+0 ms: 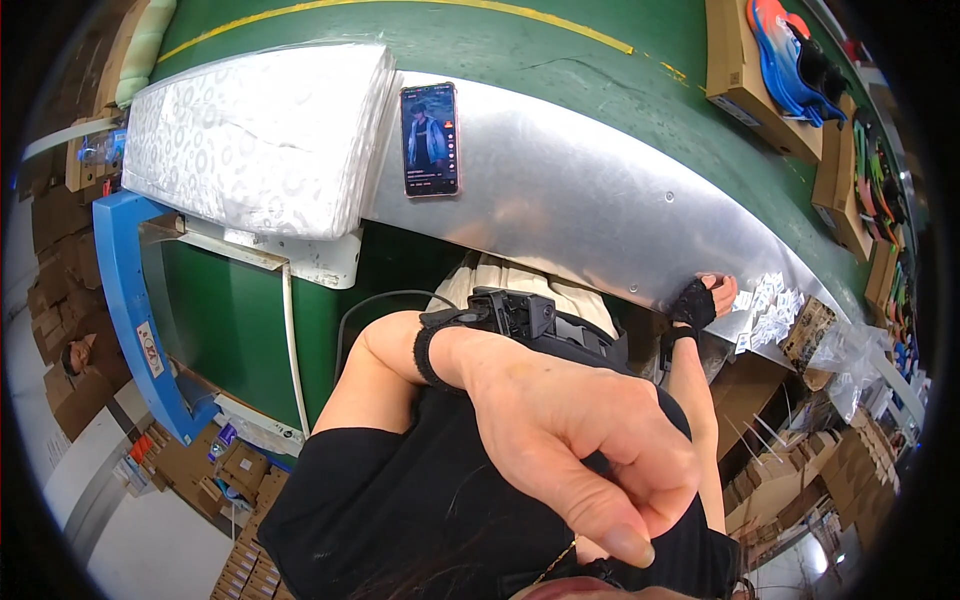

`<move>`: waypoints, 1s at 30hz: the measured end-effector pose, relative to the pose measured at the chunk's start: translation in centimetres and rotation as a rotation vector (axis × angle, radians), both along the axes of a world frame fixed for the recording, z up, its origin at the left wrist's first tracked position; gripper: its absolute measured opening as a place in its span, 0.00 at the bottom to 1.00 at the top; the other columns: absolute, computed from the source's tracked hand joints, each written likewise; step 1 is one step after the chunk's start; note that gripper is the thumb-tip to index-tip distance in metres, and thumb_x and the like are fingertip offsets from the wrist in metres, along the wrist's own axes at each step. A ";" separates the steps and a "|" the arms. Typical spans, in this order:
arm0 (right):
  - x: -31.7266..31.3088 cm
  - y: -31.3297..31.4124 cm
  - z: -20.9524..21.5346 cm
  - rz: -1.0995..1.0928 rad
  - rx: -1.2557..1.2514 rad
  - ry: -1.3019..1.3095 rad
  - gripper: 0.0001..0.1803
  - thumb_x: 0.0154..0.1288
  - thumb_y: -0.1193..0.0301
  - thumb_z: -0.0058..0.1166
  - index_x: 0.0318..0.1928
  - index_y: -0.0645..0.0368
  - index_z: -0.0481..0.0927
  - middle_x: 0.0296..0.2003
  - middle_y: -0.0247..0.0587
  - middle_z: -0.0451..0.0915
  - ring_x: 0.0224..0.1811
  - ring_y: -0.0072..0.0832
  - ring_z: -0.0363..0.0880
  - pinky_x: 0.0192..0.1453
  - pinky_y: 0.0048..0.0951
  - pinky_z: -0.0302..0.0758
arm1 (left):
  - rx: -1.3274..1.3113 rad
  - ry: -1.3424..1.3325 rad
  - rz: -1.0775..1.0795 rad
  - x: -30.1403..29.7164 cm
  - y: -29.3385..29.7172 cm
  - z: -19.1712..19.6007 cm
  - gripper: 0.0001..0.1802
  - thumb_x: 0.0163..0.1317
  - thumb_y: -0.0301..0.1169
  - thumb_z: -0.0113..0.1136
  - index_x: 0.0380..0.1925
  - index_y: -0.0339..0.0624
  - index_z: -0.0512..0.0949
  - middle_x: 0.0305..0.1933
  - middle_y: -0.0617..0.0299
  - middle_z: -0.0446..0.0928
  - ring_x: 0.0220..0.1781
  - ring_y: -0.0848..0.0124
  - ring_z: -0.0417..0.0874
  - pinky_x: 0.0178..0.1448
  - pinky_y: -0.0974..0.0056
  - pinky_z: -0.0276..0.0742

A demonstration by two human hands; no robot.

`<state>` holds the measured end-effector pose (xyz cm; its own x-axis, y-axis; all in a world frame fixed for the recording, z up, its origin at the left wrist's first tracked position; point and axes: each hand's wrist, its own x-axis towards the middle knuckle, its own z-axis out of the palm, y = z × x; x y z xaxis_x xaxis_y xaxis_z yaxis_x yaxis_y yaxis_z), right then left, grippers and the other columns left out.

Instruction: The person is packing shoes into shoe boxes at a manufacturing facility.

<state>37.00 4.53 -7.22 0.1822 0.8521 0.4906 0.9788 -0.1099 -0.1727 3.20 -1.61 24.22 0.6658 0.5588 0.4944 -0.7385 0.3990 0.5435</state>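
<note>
My left hand (580,430) is raised close in front of me, bare, with a dark band at its wrist. Its fingers are curled in and the thumb points down beside them; nothing shows in the grasp. Farther off, my right hand (712,295), in a black fingerless glove, rests at the right part of the metal tabletop (560,170), its fingers loosely bent and partly apart. Right beside it lies a loose pile of small white printed slips (770,310). A phone (430,140) with its screen lit lies toward the left of the tabletop.
A stack of white patterned plastic bags (260,140) covers the table's left end. Below it stands a blue machine frame (130,300). Clear plastic wrapping (850,360) hangs at the right end. Open cartons (760,110) with colourful pieces stand beyond on the green floor (560,60).
</note>
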 end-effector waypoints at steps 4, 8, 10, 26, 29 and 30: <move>0.1 0.0 -0.1 -0.001 0.005 -0.020 0.16 0.56 0.66 0.43 0.43 0.62 0.69 0.47 0.46 0.70 0.51 0.41 0.67 0.56 0.44 0.60 | -0.106 -0.009 -0.032 0.0 -0.3 0.1 0.11 0.62 0.31 0.51 0.25 0.35 0.69 0.20 0.62 0.76 0.23 0.78 0.78 0.26 0.75 0.71; 0.2 -0.1 -0.1 0.003 0.022 -0.009 0.16 0.56 0.66 0.44 0.43 0.61 0.69 0.47 0.45 0.71 0.52 0.41 0.67 0.56 0.43 0.60 | -0.113 -0.013 -0.023 0.3 -0.2 0.0 0.11 0.62 0.31 0.51 0.24 0.36 0.69 0.19 0.62 0.76 0.23 0.78 0.79 0.26 0.76 0.71; 0.0 0.0 0.2 -0.014 -0.007 -0.004 0.16 0.56 0.66 0.45 0.44 0.61 0.69 0.48 0.45 0.71 0.53 0.41 0.66 0.57 0.43 0.60 | -0.085 -0.021 -0.020 0.4 -0.2 0.0 0.11 0.62 0.30 0.51 0.24 0.35 0.69 0.19 0.62 0.76 0.23 0.79 0.79 0.25 0.76 0.70; -0.7 -0.2 1.3 -0.032 -0.008 0.037 0.15 0.55 0.67 0.44 0.42 0.62 0.70 0.47 0.45 0.71 0.49 0.43 0.68 0.56 0.43 0.60 | -0.027 0.001 0.102 1.4 -1.0 0.1 0.16 0.57 0.35 0.59 0.17 0.37 0.70 0.15 0.64 0.74 0.15 0.81 0.71 0.18 0.74 0.61; -0.7 -0.2 1.5 -0.040 -0.018 0.036 0.16 0.55 0.67 0.44 0.42 0.62 0.70 0.47 0.45 0.71 0.50 0.43 0.68 0.56 0.43 0.60 | -0.006 0.005 0.104 1.3 -0.9 0.2 0.15 0.57 0.34 0.59 0.17 0.37 0.71 0.16 0.64 0.75 0.16 0.81 0.71 0.18 0.74 0.61; -0.7 -0.2 1.5 -0.050 -0.027 0.038 0.16 0.55 0.67 0.44 0.42 0.62 0.69 0.48 0.45 0.70 0.50 0.43 0.67 0.56 0.43 0.60 | -0.025 0.013 0.063 1.2 -0.8 0.4 0.15 0.57 0.34 0.59 0.17 0.37 0.70 0.15 0.64 0.74 0.15 0.80 0.71 0.18 0.73 0.61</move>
